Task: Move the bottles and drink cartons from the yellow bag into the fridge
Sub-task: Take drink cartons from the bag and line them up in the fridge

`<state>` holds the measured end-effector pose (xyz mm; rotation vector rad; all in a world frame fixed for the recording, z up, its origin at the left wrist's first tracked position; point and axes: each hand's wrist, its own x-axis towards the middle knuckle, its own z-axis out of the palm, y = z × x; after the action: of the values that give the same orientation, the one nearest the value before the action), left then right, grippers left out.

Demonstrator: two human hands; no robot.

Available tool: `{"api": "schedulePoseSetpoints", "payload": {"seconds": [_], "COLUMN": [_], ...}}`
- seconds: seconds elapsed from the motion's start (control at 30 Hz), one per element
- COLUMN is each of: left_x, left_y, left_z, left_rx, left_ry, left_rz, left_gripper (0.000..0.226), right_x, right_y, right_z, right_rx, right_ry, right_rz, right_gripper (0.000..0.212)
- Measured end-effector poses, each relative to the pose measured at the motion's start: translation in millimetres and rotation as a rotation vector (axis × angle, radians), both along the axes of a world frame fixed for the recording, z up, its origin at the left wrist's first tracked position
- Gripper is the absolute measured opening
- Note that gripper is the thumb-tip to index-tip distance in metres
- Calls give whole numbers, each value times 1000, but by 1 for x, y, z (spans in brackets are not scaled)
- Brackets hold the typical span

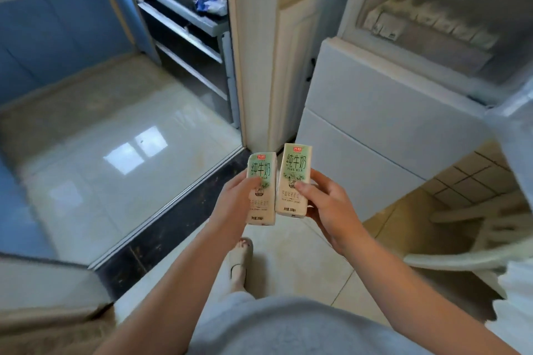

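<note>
Illumination is bright and even. Window glare reflects off the glossy floor tiles [135, 150] at 9 o'clock. Wide-angle distortion bends edge lines. The fridge interior [432, 23] at 2 o'clock appears blurred.

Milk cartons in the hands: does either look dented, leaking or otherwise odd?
Nothing stands out. The left hand grips the left carton, the right hand the right carton; both roughly upright, undented, no drips visible.

left hand [235, 199] grips left carton [262, 170], thumb on its front. right hand [326, 207] grips right carton [295, 164], thumb on its front. both cartons upright, just beside each other, right one slightly higher. fridge [375, 112] ahead at right: top compartment open, frosty inside; two lower fronts closed. foot [240, 256] in sandal on tiled floor [294, 256] below.
</note>
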<state>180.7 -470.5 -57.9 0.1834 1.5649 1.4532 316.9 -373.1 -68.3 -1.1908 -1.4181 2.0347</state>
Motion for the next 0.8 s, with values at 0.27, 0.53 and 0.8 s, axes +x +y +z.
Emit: {"api": "schedulePoseSetpoints", "payload": {"seconds": [0.27,0.53,0.8], "left_x": [-67,-87,-63], "left_y": [123,248,368], "left_z": [21,68,122], "left_rx": [109,271,455], "left_ry": [157,245,357], "left_rz": [-349,-661,-751], "left_gripper": [34,39,34], "right_x": [-48,-66,-44], "right_y": [75,155,259], "right_z": [16,55,112], "right_rx": [243,359,521], "right_ry": [-26,13,21], "right_rz": [-272,-579,-709], "right_gripper": [39,36,36]}}
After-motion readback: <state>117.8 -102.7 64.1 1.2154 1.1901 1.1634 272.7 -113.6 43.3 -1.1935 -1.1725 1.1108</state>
